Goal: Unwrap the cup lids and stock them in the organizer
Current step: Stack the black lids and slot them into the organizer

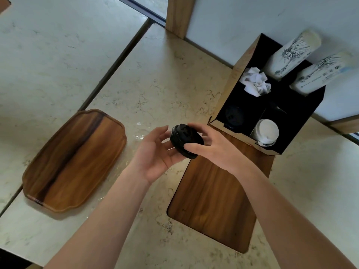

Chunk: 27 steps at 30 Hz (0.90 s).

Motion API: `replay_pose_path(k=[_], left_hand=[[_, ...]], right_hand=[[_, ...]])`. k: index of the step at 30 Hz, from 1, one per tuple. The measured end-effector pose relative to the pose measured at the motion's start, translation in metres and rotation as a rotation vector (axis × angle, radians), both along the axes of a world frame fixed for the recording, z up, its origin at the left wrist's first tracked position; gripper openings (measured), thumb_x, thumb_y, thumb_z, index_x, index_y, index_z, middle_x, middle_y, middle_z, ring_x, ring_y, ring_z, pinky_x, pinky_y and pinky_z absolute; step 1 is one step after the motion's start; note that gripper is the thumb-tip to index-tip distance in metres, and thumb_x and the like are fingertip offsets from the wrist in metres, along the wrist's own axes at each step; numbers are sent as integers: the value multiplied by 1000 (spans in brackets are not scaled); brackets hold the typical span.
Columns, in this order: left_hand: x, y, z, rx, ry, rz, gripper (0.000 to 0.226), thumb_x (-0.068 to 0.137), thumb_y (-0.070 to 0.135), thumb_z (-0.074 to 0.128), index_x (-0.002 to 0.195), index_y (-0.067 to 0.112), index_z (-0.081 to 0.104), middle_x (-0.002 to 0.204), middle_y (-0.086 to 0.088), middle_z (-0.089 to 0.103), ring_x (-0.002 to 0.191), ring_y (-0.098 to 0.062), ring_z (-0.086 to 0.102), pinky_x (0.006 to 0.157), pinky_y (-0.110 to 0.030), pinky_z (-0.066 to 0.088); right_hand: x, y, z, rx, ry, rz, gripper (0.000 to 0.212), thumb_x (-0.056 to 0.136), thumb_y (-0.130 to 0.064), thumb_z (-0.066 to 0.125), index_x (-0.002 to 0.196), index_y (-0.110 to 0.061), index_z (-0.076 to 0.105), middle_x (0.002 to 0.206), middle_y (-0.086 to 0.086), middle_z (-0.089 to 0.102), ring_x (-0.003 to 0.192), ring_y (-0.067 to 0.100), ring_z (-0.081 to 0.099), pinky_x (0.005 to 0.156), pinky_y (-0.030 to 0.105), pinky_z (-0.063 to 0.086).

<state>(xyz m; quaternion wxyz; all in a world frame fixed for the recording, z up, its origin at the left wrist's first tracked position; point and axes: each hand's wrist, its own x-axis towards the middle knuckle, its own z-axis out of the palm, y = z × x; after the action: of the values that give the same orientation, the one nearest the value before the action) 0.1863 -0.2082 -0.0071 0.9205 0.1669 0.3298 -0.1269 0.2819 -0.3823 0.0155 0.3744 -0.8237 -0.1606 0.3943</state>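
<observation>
both hands hold the black lids [186,141] together, so none fall. right hand [211,146] fingers curl round them; left hand [157,152] cups underneath, near the box [229,84].

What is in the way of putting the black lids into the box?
Nothing visible. Both hands hold the black lids just in front of the organizer, whose near-left compartment is open on top, with dark lids already inside.

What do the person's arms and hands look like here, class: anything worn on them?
Both forearms are bare, no sleeves showing. The left hand and right hand wear no gloves. No watch, bracelet or ring shows on the visible sides. Fingernails look short and unpainted.
</observation>
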Motion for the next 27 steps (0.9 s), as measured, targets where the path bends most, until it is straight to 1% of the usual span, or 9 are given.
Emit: replay_pose_path(k=[4, 7, 10, 11, 15, 19, 22, 24, 27], left_hand=[[0, -2, 2, -9, 2, 3, 34, 84, 22, 73, 106, -1, 64, 111, -28, 69, 98, -43, 73, 77, -48, 62], [1, -4, 4, -40, -9, -14, 24, 85, 15, 71, 100, -4, 73, 108, -28, 72, 95, -41, 74, 74, -44, 63], [4, -5, 6, -41, -14, -46, 27, 94, 8, 63, 114, -7, 71, 115, -30, 71, 98, -40, 74, 74, -41, 63], [6, -6, 7, -39, -13, -53, 26, 95, 7, 62, 114, -8, 72, 115, -30, 71, 98, -39, 74, 74, -41, 64], [9, -4, 13, -35, -4, -81, 20, 93, 4, 62, 100, -6, 78, 110, -28, 73, 95, -38, 76, 72, -39, 64], [10, -5, 18, -86, 23, -77, 26, 90, 3, 63, 112, -10, 69, 109, -28, 72, 93, -37, 76, 71, -39, 64], [9, -7, 20, -106, 37, -68, 30, 88, 3, 64, 115, -9, 65, 108, -28, 72, 91, -37, 76, 69, -39, 64], [6, -10, 21, -106, 15, -63, 34, 87, 5, 68, 118, -8, 64, 112, -28, 71, 97, -37, 75, 74, -41, 64], [2, -15, 22, -60, -74, -109, 44, 86, 9, 77, 126, -7, 65, 128, -28, 67, 118, -43, 67, 89, -49, 60]], right_hand=[[0, -6, 1, 43, 53, 0, 74, 78, -60, 74, 143, -42, 46, 134, -27, 58, 119, -6, 59, 104, 30, 49], [-3, -10, 4, 68, 76, -33, 74, 78, -56, 75, 144, -39, 47, 134, -24, 60, 117, -3, 62, 102, 30, 50], [-3, -13, 10, 84, 78, -57, 73, 81, -52, 75, 146, -35, 47, 135, -20, 62, 117, 0, 64, 106, 36, 49], [-3, -14, 12, 87, 72, -62, 72, 81, -51, 74, 146, -34, 47, 135, -19, 62, 117, 0, 64, 107, 38, 49], [-4, -19, 19, 110, 69, -64, 71, 83, -44, 74, 147, -30, 48, 137, -15, 62, 119, 4, 64, 109, 43, 48], [-4, -24, 26, 147, 91, -73, 73, 82, -42, 75, 148, -27, 48, 136, -13, 63, 119, 7, 65, 107, 42, 50], [-4, -27, 31, 143, 104, -58, 72, 82, -44, 73, 147, -26, 48, 136, -12, 63, 119, 8, 65, 105, 42, 52], [-4, -26, 33, 134, 105, -62, 70, 83, -45, 72, 146, -26, 48, 136, -10, 63, 118, 10, 66, 103, 43, 54], [-5, -25, 34, 167, 114, -137, 60, 86, -45, 72, 140, -25, 53, 132, -8, 65, 114, 12, 68, 98, 42, 57]])
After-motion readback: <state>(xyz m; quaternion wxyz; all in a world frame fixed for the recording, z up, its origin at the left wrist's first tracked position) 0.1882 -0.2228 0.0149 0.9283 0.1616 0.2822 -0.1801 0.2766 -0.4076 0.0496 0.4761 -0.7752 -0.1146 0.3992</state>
